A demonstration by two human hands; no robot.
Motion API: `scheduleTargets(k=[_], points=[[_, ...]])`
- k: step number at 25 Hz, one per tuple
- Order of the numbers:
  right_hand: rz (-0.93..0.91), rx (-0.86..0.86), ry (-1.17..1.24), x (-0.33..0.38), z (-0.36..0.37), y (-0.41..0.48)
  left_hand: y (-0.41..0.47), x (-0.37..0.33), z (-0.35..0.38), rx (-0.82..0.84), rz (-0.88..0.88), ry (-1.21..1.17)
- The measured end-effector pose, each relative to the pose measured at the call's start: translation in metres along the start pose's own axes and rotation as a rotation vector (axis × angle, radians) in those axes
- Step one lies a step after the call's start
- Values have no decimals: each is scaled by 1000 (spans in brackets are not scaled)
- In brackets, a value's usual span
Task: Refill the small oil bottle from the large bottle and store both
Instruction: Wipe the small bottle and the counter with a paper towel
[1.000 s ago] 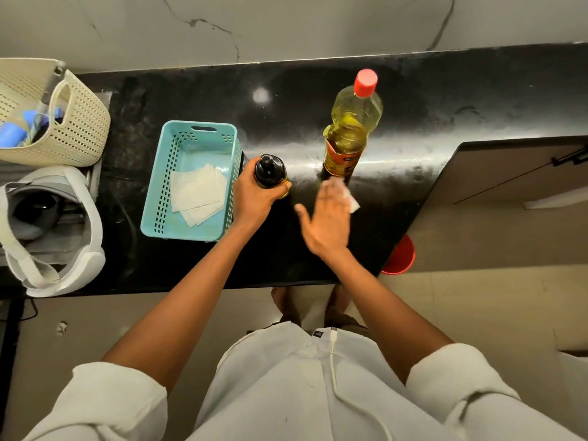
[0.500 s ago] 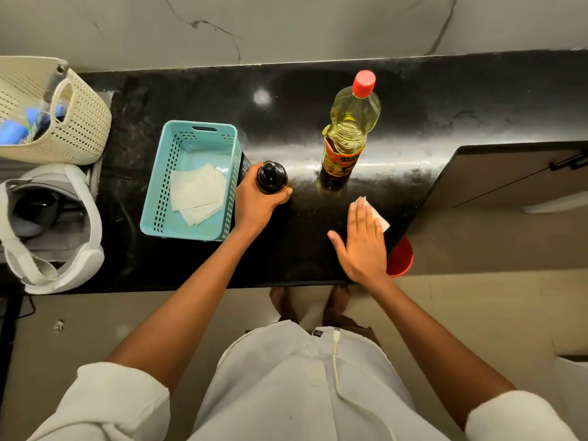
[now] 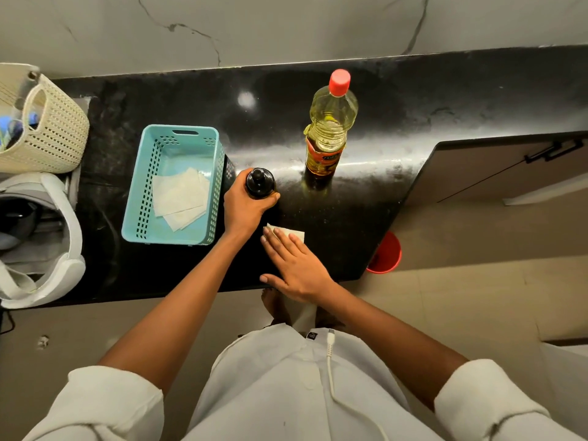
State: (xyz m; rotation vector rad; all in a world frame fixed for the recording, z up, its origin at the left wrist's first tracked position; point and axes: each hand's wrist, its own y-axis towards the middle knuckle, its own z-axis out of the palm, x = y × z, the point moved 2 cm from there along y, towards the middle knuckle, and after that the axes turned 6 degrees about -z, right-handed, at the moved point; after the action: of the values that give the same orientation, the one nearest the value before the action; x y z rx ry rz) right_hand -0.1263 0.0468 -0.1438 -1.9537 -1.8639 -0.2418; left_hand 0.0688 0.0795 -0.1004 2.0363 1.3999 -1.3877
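Observation:
The small oil bottle (image 3: 260,183), dark with a black cap, stands on the black counter (image 3: 375,198), and my left hand (image 3: 245,208) is wrapped around it. The large oil bottle (image 3: 329,128), clear with yellow oil and a red cap, stands upright to its back right, untouched. My right hand (image 3: 296,265) lies flat with fingers spread, pressing a white tissue (image 3: 294,233) onto the counter just in front of the small bottle. Most of the tissue is hidden under the fingers.
A teal basket (image 3: 143,186) holding white tissues sits left of the small bottle. A cream perforated basket (image 3: 54,135) and a white-and-grey headset (image 3: 60,237) are at the far left. A red bin (image 3: 386,253) stands on the floor beyond the counter's right corner.
My right hand slid the tissue across the counter, from near the large bottle toward the front right edge, then left to just in front of the small bottle. My left hand stayed put.

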Motion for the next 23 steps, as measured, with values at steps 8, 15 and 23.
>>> scheduleTargets(k=[8,15,23], points=[[483,-151,-3,-139,-64,-25,-3,-7,4,-3,-26,33],[508,-191,61,-76,-27,-59,-5,-16,11,3,-33,14],[175,-355,137,-22,-12,-25,-6,-18,16,26,-34,29]])
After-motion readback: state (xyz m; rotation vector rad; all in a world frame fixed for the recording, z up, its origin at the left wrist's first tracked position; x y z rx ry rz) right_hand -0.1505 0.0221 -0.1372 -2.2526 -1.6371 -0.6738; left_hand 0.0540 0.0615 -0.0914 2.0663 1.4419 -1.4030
